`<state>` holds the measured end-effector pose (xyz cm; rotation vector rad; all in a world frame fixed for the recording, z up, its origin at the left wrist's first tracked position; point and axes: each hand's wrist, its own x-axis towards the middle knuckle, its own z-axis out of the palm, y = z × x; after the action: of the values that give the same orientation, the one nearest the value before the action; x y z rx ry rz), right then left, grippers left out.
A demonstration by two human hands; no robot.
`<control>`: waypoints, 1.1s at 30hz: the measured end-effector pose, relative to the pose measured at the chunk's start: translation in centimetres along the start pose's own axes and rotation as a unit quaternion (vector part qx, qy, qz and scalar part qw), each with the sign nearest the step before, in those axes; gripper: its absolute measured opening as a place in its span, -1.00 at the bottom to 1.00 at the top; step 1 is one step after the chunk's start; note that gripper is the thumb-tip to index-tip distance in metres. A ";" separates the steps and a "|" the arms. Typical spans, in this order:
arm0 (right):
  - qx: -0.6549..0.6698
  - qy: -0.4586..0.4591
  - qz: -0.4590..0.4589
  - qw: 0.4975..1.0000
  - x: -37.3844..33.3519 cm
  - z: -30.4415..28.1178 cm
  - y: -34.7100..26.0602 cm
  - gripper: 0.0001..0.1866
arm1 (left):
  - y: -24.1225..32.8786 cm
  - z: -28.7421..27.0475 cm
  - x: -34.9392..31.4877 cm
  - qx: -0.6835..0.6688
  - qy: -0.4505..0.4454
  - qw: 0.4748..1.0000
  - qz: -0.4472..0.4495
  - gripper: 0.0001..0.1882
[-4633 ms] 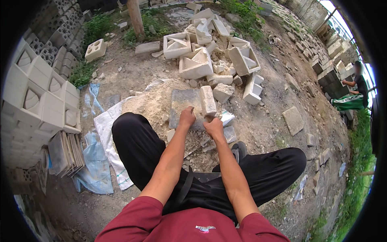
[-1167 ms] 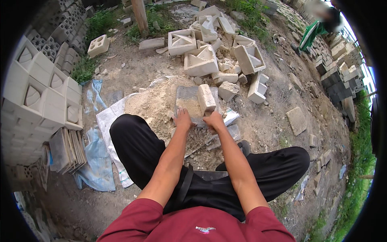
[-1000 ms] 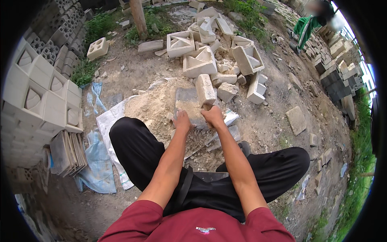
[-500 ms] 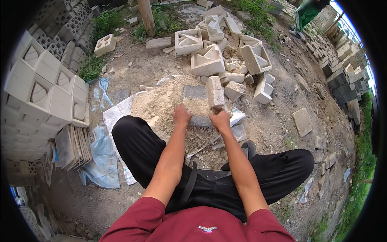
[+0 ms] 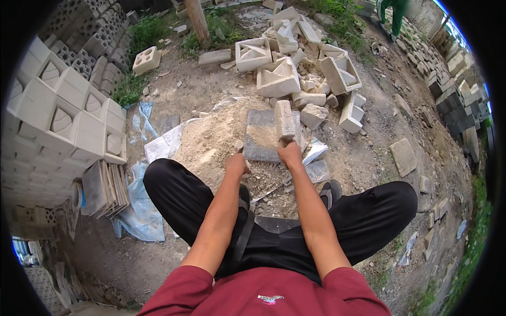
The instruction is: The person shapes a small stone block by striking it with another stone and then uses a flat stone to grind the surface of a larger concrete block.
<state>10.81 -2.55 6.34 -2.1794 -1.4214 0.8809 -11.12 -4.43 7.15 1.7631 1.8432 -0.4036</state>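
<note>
My right hand [image 5: 289, 153] is closed at the near end of a pale oblong block [image 5: 284, 120]. The block rises over the right side of a dark grey flat board [image 5: 259, 152]; whether a handle joins it to my hand is hidden. Left of the board's near corner, my left hand [image 5: 237, 164] is curled closed beside the heap of pale sandy material [image 5: 203, 141]. A small pale lump [image 5: 239, 145] shows just beyond its fingers; what they hold is unclear. A thin layer of sand lies on part of the board.
Broken patterned concrete blocks [image 5: 278, 79] and rubble are piled beyond the board. A wall of stacked pale blocks [image 5: 66, 138] stands left, near leaning thin boards [image 5: 101, 190] and a blue sheet [image 5: 141, 208]. A wooden post [image 5: 197, 23] and a person in green trousers [image 5: 396, 16] are farther off.
My left hand has come back from the board's left edge toward me. Much of the sand is off the board, baring its dark surface. My right hand remains at the block.
</note>
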 end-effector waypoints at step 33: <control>0.391 0.064 0.131 0.909 -0.2 -3.4 3.6 -0.72 | 1.2 -0.3 6.2 -0.111 0.248 0.957 -0.097 -0.79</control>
<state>15.45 -4.12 6.59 -1.7552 -0.5476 1.1250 -9.94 0.94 3.95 1.6310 2.3117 0.1973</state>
